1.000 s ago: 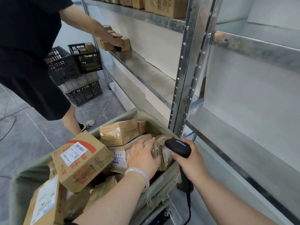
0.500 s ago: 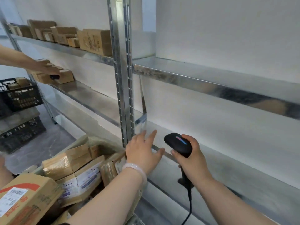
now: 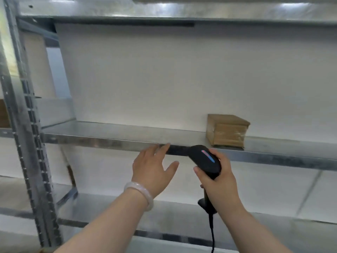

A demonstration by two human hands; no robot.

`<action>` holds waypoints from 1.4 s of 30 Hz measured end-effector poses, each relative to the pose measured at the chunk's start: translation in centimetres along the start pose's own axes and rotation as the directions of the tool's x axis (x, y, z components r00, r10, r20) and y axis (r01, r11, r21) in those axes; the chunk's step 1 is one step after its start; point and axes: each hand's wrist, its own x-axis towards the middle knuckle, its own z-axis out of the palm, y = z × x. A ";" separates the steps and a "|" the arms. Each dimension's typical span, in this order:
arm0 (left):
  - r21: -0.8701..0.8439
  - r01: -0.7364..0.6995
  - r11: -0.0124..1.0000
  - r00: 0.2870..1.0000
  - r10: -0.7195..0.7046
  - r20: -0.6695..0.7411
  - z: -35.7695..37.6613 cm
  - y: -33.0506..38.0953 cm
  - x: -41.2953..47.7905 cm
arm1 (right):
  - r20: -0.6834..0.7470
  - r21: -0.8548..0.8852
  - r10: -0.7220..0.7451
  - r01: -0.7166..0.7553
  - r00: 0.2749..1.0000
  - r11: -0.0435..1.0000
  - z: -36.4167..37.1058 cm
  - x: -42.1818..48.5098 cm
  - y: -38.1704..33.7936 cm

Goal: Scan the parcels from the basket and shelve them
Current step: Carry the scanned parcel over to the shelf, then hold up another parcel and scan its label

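Note:
My right hand (image 3: 218,177) grips a black handheld scanner (image 3: 205,159) whose head points up and left at the front edge of a metal shelf (image 3: 102,136). A cable hangs from the scanner's handle. My left hand (image 3: 154,168) is open with fingers spread, empty, its fingertips at the shelf's front edge. One taped brown cardboard parcel (image 3: 227,130) stands on that shelf, just above and right of the scanner. The basket is out of view.
A perforated steel upright (image 3: 27,125) runs down the left side. A higher shelf (image 3: 164,17) spans the top and a lower shelf (image 3: 164,212) lies beneath my forearms. A white wall backs the shelving.
The view has swung up and right from the basket to the shelving. Both hands rose to the middle shelf's edge. The basket, its parcels and the other person have left the view.

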 end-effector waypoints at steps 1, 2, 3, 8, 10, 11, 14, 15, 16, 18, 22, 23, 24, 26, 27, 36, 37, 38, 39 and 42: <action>-0.022 -0.019 1.000 1.000 0.019 0.011 0.2 1.5 0.5 | -0.030 0.000 -0.010 0.010 0.999 1.000 -1.5 0.5 -0.3; -0.045 -0.032 0.998 0.999 0.033 0.022 0.4 3.0 1.1 | -0.063 0.002 -0.021 0.021 0.998 1.000 -2.9 1.2 -0.6; -0.065 -0.046 0.997 0.998 0.048 0.031 0.6 4.4 1.7 | -0.098 0.005 -0.034 0.034 0.995 0.999 -4.2 1.9 -1.0; -0.144 -0.059 0.988 0.995 0.069 0.069 1.7 10.7 5.3 | -0.229 0.043 -0.044 0.056 0.973 0.998 -9.9 6.6 -1.9; -0.158 -0.032 0.987 0.994 0.048 0.097 2.4 12.7 6.6 | -0.262 0.060 -0.019 0.036 0.965 0.998 -11.8 8.4 -1.8; -0.173 -0.018 0.985 0.993 0.039 0.115 2.8 13.6 7.2 | -0.270 0.069 -0.008 0.027 0.963 0.997 -12.6 9.3 -1.7; -0.243 0.011 0.970 0.991 0.022 0.134 4.1 15.7 8.6 | -0.253 0.124 0.032 0.000 0.967 0.992 -14.2 11.7 -1.2; -0.274 0.026 0.961 0.992 0.010 0.128 4.5 16.3 8.9 | -0.238 0.144 0.052 -0.018 0.970 0.989 -14.4 12.3 -0.8; -0.305 0.043 0.951 0.993 -0.006 0.120 4.9 16.8 9.3 | -0.224 0.161 0.075 -0.039 0.972 0.986 -14.5 13.0 -0.5; -0.352 0.077 0.933 0.993 -0.039 0.114 5.5 17.6 9.9 | -0.202 0.184 0.108 -0.070 0.974 0.980 -14.6 14.3 0.1; -0.413 0.090 0.906 0.993 -0.050 0.106 6.7 18.4 11.1 | -0.153 0.258 0.188 -0.145 0.970 0.955 -14.6 17.4 1.0; -0.415 0.099 0.904 0.993 -0.066 0.094 7.0 18.5 11.3 | -0.129 0.277 0.212 -0.171 0.969 0.946 -14.5 18.2 1.2; -0.414 0.111 0.903 0.993 -0.086 0.077 7.3 18.5 11.3 | -0.096 0.300 0.239 -0.201 0.966 0.933 -14.3 18.8 1.3; -0.422 0.122 0.898 0.992 -0.121 0.028 7.8 18.4 11.3 | -0.035 0.375 0.290 -0.256 0.957 0.891 -14.0 19.7 1.6; -0.433 0.119 0.894 0.991 -0.133 -0.002 8.0 18.4 11.1 | -0.013 0.422 0.303 -0.269 0.953 0.866 -13.9 19.9 1.7; -0.626 0.199 0.754 0.920 -0.364 -0.145 4.6 18.5 8.8 | 0.049 0.498 0.083 -0.096 0.995 0.862 -12.5 15.1 0.4; -0.628 0.210 0.749 0.915 -0.378 -0.145 3.8 18.3 8.5 | 0.054 0.500 0.049 -0.069 0.997 0.863 -12.1 14.4 -0.1; -0.633 0.213 0.744 0.912 -0.384 -0.144 2.9 18.1 8.1 | 0.055 0.509 0.015 -0.041 0.998 0.860 -11.7 13.7 -0.7; -0.642 0.213 0.736 0.913 -0.385 -0.138 2.0 17.8 7.6 | 0.059 0.524 -0.016 -0.017 0.998 0.852 -11.1 13.0 -1.3; -0.686 0.231 0.690 0.907 -0.408 -0.105 -0.5 16.1 5.7 | 0.117 0.566 -0.080 0.000 0.990 0.824 -8.9 11.1 -3.1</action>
